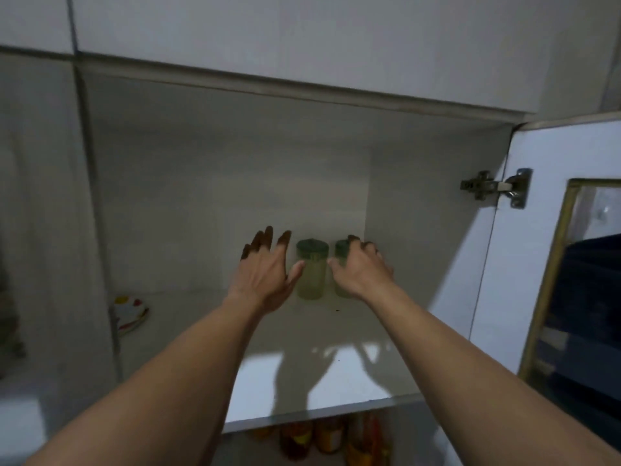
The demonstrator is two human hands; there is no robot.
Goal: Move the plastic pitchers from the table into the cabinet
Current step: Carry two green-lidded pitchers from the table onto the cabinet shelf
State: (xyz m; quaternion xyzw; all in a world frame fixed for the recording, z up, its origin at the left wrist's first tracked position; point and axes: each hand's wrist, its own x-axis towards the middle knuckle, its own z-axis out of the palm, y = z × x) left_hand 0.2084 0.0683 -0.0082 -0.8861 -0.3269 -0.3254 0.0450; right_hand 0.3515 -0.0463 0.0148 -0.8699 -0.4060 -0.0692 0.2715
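Two pale green plastic pitchers with dark green lids stand side by side at the back right of the cabinet shelf (336, 375). The left pitcher (312, 274) is fully visible. My left hand (265, 274) is just left of it, fingers spread, thumb close to its side, holding nothing. The right pitcher (341, 260) is mostly hidden behind my right hand (361, 267), whose fingers curl over its lid and side. Both arms reach into the cabinet.
The cabinet door (551, 264) stands open on the right with a hinge (494, 188) at its edge. A colourful plate (129, 312) lies at the shelf's left. Several orange jars (322, 438) stand on the shelf below.
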